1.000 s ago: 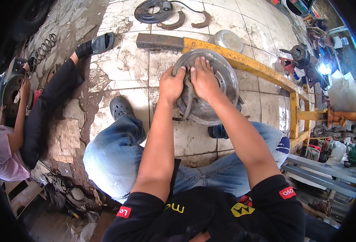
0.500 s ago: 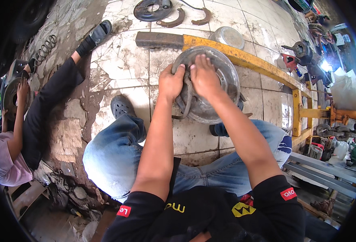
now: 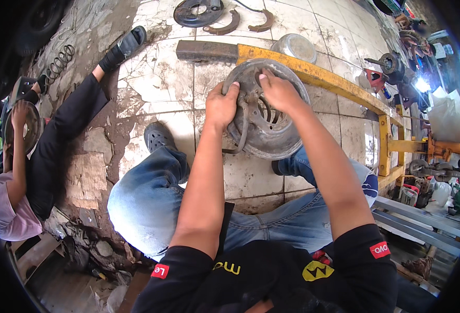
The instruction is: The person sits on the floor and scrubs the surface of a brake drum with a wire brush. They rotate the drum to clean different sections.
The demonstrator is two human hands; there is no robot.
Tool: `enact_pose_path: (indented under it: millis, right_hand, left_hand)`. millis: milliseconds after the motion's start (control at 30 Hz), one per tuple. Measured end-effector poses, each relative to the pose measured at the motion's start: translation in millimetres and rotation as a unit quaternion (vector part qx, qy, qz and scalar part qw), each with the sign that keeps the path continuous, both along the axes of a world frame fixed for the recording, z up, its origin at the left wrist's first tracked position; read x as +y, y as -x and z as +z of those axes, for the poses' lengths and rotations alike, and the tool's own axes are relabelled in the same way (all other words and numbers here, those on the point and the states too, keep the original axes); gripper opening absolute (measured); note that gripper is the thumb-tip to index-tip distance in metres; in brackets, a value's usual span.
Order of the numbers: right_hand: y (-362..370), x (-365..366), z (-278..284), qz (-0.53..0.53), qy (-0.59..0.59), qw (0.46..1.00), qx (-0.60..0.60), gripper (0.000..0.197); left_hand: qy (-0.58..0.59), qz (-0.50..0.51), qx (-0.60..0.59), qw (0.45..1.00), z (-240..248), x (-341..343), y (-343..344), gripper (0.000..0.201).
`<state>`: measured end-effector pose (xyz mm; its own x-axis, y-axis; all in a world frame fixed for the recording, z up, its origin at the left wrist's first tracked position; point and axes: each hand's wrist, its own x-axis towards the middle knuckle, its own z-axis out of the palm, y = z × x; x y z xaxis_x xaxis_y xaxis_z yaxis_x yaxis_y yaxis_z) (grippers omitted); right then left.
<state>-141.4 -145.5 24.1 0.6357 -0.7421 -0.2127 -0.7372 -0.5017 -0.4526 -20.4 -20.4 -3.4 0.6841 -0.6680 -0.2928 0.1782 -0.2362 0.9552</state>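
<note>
- My left hand clasps the left rim of a dusty drum-brake backing plate, its thumb laid over the face and pointing far; its other fingers go out of sight behind the edge, and I cannot tell how they are set
- My right hand is on the far part of the same plate, fingers bent in and turned left; I cannot tell whether they pinch anything
- The plate lies between my two hands and reaches nearer to me than either; it is round, so I give it no long axis
- The dark hose on its left side runs from far to near, bending left at the near end; my left hand is the nearer one to it, with the thumb just beside its far end
- Past the plate, a yellow steel beam slants from far left to near right, an upturned metal pot beyond it
- Farther off lie two curved brake shoes and a black backing plate
</note>
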Motion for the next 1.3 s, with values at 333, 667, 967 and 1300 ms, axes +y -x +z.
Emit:
enact_pose_path:
  millis: [333, 667, 967, 1300]
  right_hand:
    - [44, 10, -25, 0.034, 0.065, 0.994, -0.083, 0.054]
    - [21, 29, -34, 0.059, 0.146, 0.987, 0.016, 0.055]
    - [33, 20, -35, 0.087, 0.165, 0.982, -0.003, 0.052]
    - [36, 12, -43, 0.079, 0.197, 0.977, 0.017, 0.051]
  left_hand:
    - [-0.019, -0.044, -0.007, 0.999, 3, 4, -8, 0.046]
    - [-0.017, -0.034, -0.019, 0.999, 1, 3, -10, 0.045]
    - [-0.036, -0.023, -0.023, 0.999, -2, -1, -10, 0.045]
    - [-0.007, -0.027, 0.039, 0.999, -7, -1, -7, 0.044]
